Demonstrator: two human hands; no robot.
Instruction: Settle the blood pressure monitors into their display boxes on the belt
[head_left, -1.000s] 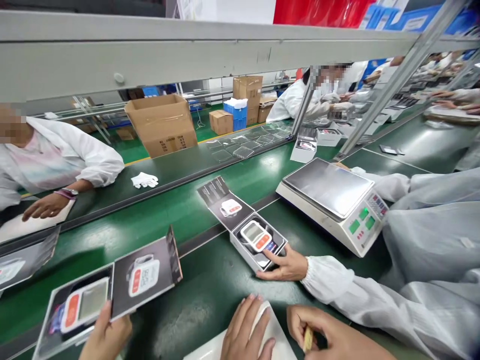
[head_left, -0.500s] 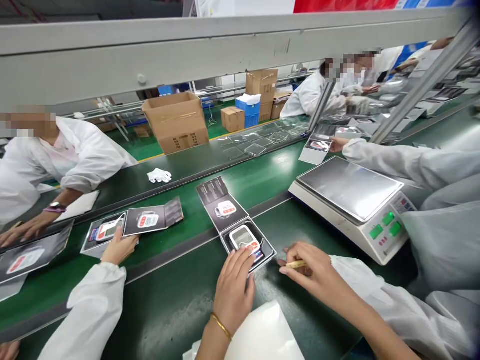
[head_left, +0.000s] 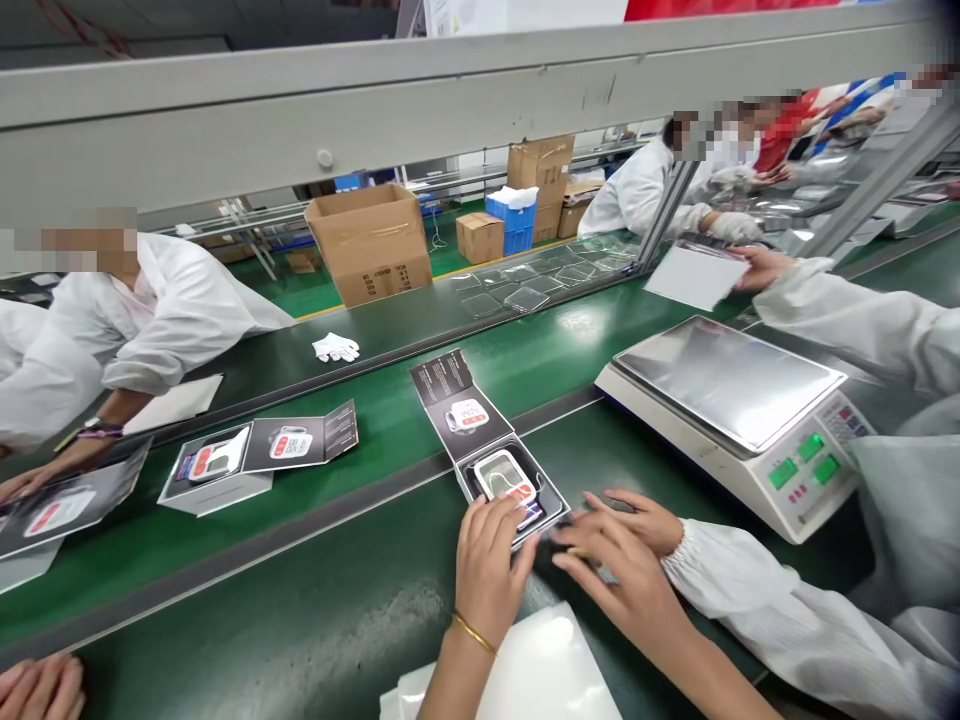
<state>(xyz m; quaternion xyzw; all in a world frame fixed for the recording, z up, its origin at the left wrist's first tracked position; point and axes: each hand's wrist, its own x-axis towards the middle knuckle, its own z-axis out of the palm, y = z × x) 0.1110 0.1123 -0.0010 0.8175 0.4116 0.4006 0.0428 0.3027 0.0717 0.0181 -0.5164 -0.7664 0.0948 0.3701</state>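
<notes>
An open box (head_left: 551, 535) with its dark printed lid (head_left: 469, 415) folded back lies before me. Inside sits a white device with a grey screen and red-orange buttons (head_left: 506, 475), a pale cord across it. My left hand (head_left: 491, 560), with a gold bangle at the wrist, grips the box's near side, its fingers reaching over the wall onto the device's lower part. My right hand (head_left: 619, 570), blurred, is at the near right corner, pinching a small yellowish piece (head_left: 577, 552) whose kind I cannot make out. White sheets or bags (head_left: 551, 665) lie beneath my forearms.
Another person's hand (head_left: 645, 520) in a white sleeve is right behind my right hand. A scale (head_left: 727, 380) stands at right. Another open box (head_left: 225, 485) sits on the green belt at left. A white glove (head_left: 335, 347) and clear covers (head_left: 525, 298) lie beyond.
The co-worker's hand at left has let go of the left box and withdrawn. My right hand has moved closer to my box. Another hand shows behind it; the far right box has been lifted.
</notes>
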